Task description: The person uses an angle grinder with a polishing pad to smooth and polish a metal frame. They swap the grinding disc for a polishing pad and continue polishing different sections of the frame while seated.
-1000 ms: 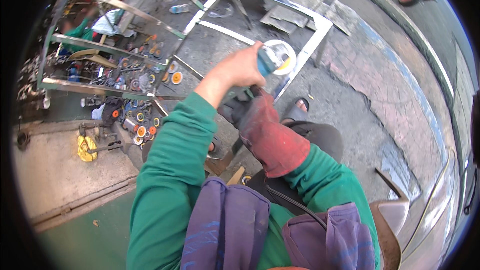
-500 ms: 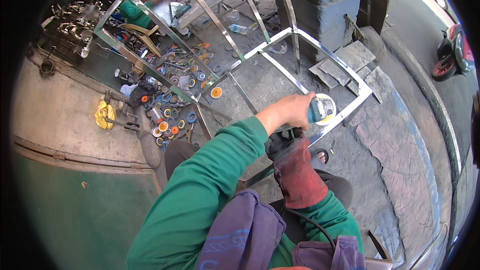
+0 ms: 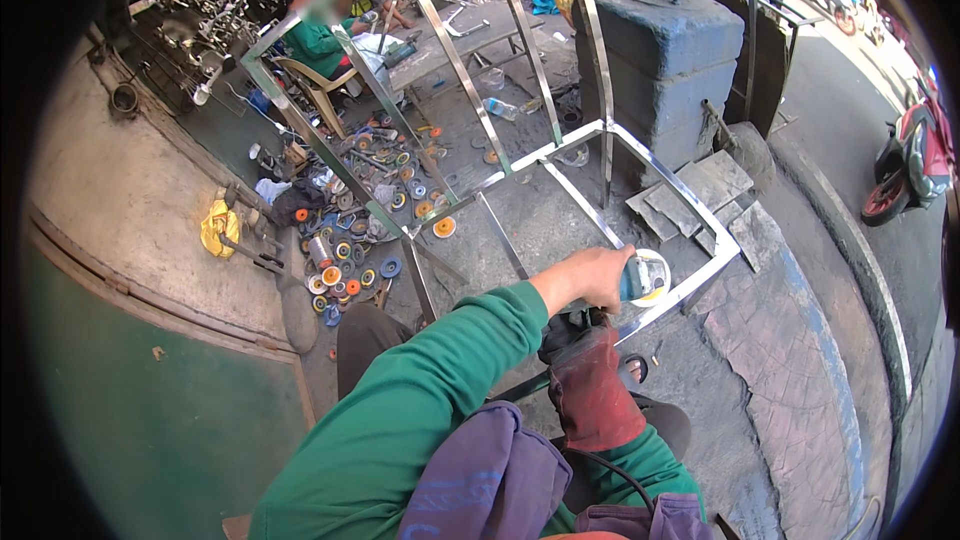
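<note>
My bare left hand (image 3: 597,278) is closed round the front of a teal angle grinder (image 3: 630,282). My right hand (image 3: 578,338), in a dark and red work glove, is wrapped round the grinder's rear body, which it mostly hides. The grinder's pale disc (image 3: 655,278) sits over the near right tube of a shiny square-tube metal frame (image 3: 677,292); whether it touches is hard to tell. Crossbars and long uprights join this section to the rest of the frame, stretching up and left. A dark cord (image 3: 625,475) runs along my right sleeve.
Many used grinding discs (image 3: 345,250) lie heaped on the ground at left. A blue-painted concrete block (image 3: 665,70) stands behind the frame, beside loose stone slabs (image 3: 690,195). A seated person (image 3: 315,45) is at far left. A red motorcycle (image 3: 915,155) stands at far right.
The view has tilted upward, so the frame and surroundings sit lower in the picture. Both hands keep the grinder at nearly the same stretch of tube.
</note>
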### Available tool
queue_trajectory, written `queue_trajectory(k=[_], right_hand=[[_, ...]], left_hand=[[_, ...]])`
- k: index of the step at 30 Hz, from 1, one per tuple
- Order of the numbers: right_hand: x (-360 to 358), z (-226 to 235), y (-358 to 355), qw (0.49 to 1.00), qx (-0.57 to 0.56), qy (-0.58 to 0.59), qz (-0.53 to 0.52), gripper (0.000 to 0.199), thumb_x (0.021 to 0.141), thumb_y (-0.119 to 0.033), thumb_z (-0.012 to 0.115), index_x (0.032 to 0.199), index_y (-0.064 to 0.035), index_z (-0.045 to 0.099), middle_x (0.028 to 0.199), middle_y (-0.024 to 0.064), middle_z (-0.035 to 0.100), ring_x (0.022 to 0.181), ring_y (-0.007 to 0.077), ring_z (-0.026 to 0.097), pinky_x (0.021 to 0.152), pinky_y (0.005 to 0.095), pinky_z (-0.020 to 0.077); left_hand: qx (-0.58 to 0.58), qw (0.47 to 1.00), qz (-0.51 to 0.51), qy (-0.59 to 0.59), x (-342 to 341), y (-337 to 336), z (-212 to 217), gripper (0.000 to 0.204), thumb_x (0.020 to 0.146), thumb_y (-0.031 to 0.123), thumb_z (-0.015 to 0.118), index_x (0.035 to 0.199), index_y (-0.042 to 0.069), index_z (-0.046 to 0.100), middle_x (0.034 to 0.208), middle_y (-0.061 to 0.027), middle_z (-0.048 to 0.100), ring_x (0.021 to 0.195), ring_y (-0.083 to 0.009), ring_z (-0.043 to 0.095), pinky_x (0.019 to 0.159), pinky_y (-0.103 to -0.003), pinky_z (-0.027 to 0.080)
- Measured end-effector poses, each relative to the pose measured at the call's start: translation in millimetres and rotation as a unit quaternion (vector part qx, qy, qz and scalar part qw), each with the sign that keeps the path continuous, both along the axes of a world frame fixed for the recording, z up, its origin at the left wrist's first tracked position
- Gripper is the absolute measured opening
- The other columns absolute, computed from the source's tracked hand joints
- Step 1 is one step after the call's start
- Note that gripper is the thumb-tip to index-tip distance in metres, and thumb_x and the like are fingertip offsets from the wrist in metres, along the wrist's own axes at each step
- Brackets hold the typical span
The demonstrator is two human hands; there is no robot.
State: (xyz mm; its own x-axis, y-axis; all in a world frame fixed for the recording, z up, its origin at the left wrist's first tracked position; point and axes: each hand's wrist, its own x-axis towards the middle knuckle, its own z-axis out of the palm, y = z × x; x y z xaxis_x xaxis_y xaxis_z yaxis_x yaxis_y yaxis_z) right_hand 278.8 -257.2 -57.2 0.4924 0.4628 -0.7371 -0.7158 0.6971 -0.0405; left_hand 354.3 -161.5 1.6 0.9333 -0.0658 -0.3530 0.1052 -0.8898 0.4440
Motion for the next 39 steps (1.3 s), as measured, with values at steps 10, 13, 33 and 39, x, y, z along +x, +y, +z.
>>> queue_trajectory(k=[10,13,33,39], right_hand=[[-1,5,-1,0.999,-0.028,0.015,0.006,0.035,0.111,-0.039,0.049,0.104,-0.0057,0.059,0.119,0.0179,0.067,0.116,0.0441,0.07,0.098,0.0668,0.0583],[-2,3,-1,1.0,-0.018,0.007,0.009,0.035,0.11,-0.039,0.05,0.104,-0.0056,0.058,0.116,0.0178,0.068,0.112,0.0438,0.071,0.095,0.0662,0.0585],[-1,-11,3,1.0,0.003,-0.002,-0.005,0.04,0.105,-0.043,0.058,0.108,-0.003,0.057,0.098,0.0186,0.069,0.083,0.0409,0.075,0.072,0.0599,0.0627],[1,-20,5,1.0,0.008,-0.003,-0.007,0.039,0.105,-0.042,0.058,0.109,-0.003,0.058,0.099,0.019,0.07,0.085,0.0417,0.075,0.075,0.06,0.0633]], left_hand=[[0.012,1.0,-0.003,-0.008,0,0,-5,0.101,0.061,0.021,0.088,0.15,0.0,0.045,0.111,-0.0253,0.076,0.106,-0.042,0.075,0.088,-0.048,0.06],[0.016,1.0,-0.007,-0.005,-1,0,-2,0.1,0.062,0.022,0.089,0.147,-0.002,0.044,0.111,-0.0239,0.077,0.104,-0.0414,0.076,0.087,-0.049,0.061],[0.007,1.0,-0.011,-0.016,1,1,-7,0.103,0.061,0.021,0.089,0.149,-0.005,0.042,0.108,-0.026,0.077,0.101,-0.0423,0.076,0.085,-0.049,0.061],[0.005,1.0,-0.008,0.001,1,0,-3,0.101,0.061,0.021,0.089,0.147,-0.004,0.043,0.108,-0.0266,0.077,0.102,-0.0425,0.076,0.086,-0.048,0.061]])
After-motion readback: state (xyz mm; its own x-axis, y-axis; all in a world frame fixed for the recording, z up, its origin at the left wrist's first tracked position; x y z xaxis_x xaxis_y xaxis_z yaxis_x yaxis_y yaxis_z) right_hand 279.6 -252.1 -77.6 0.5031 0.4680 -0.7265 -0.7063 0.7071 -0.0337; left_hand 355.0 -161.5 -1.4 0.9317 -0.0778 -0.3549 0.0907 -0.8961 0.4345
